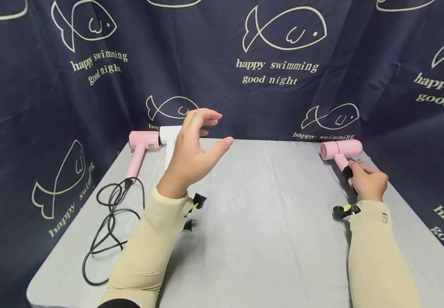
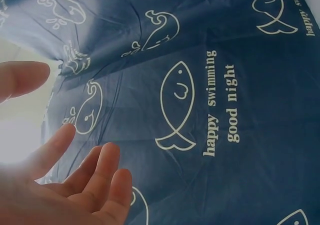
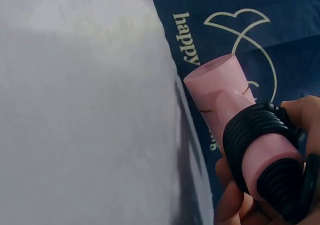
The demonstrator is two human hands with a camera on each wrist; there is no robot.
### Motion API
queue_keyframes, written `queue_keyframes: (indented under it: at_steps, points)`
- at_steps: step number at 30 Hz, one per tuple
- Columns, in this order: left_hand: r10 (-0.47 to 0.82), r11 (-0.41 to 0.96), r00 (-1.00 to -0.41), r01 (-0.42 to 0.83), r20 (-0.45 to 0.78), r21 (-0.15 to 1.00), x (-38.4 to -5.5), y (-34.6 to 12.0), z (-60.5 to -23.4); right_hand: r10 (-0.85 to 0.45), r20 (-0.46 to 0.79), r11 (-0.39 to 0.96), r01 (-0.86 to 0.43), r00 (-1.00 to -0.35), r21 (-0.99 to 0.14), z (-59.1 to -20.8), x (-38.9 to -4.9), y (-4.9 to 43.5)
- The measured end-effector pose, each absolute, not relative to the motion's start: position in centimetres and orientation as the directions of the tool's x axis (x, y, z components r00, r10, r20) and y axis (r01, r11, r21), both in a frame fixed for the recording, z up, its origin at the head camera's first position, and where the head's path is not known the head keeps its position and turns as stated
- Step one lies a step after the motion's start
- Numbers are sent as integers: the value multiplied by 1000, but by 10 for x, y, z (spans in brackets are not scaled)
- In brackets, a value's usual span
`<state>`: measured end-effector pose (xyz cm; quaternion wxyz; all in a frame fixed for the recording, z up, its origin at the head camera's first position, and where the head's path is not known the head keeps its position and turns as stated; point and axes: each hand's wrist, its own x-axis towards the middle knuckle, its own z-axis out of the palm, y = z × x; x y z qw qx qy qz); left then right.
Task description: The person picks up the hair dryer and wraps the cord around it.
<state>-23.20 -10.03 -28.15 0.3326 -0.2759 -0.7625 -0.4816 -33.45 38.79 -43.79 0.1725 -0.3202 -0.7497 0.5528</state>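
Observation:
At the right side of the table, my right hand point(image 1: 369, 180) grips the handle of a pink hair dryer point(image 1: 342, 148). Its black cord point(image 3: 257, 127) is wound in tight coils around that handle, as the right wrist view shows. My left hand point(image 1: 193, 152) is raised over the left half of the table, thumb spread from loosely bent fingers, holding nothing. Beyond it lies a white T-shaped thing point(image 1: 170, 133), partly hidden by the hand. Beside that, a second pink hair dryer point(image 1: 139, 156) lies with its cord point(image 1: 110, 218) loose.
A black plug point(image 1: 188, 225) with metal prongs lies by my left forearm. The grey-white table point(image 1: 253, 222) has its far edge against a dark blue curtain point(image 1: 214, 55) printed with fish and words, which also encloses both sides.

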Motion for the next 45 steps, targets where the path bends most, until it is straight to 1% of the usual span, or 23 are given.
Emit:
queue_keyframes:
  at_steps: [5, 8, 14, 18, 21, 24, 26, 28, 31, 33, 35, 37, 40, 43, 45]
  points:
    - [104, 401, -632, 733, 768, 549, -232, -100, -281, 670, -148, 98, 284, -728, -954, -445, -338, 390]
    - [107, 407, -639, 727, 761, 553, -232, -99, -282, 665, -170, 80, 296, -727, -952, -448, -337, 393]
    - [106, 407, -622, 739, 776, 537, -234, -97, -284, 671, -122, 134, 281, -732, -950, -456, -336, 401]
    - [108, 413, -617, 741, 779, 529, -237, -98, -284, 689, -134, 81, 260, -712, -962, -460, -339, 403]
    - [108, 418, -621, 737, 777, 531, -237, -98, -284, 687, -126, 69, 237, -715, -969, -461, -341, 403]
    - [102, 419, -623, 734, 776, 535, -236, -99, -285, 657, -90, 131, 231, -749, -964, -461, -342, 404]
    - [98, 417, -621, 735, 778, 534, -237, -100, -285, 633, -58, 202, 237, -772, -950, -461, -342, 404]
    - [97, 417, -619, 736, 780, 532, -237, -101, -284, 603, -30, 301, 263, -797, -917, -462, -340, 404]
    - [84, 422, -623, 729, 778, 539, -238, -109, -280, 531, 20, 492, 290, -847, -821, -460, -336, 403]
    - [56, 420, -638, 713, 768, 561, -239, -119, -277, 476, 41, 590, 284, -879, -756, -459, -333, 402]
    - [8, 416, -662, 684, 749, 600, -239, -133, -274, 425, 59, 649, 259, -903, -715, -456, -331, 401]
    - [-60, 416, -700, 631, 712, 655, -243, -148, -273, 400, 68, 664, 238, -914, -708, -454, -330, 401]
    - [-164, 451, -762, 507, 627, 735, -257, -169, -280, 394, 80, 665, 224, -916, -713, -454, -330, 401]
    - [-237, 499, -813, 367, 531, 785, -283, -187, -301, 414, 76, 654, 239, -907, -718, -456, -331, 403]
    - [-252, 547, -846, 277, 471, 790, -302, -197, -321, 435, 64, 636, 256, -898, -728, -459, -332, 403]
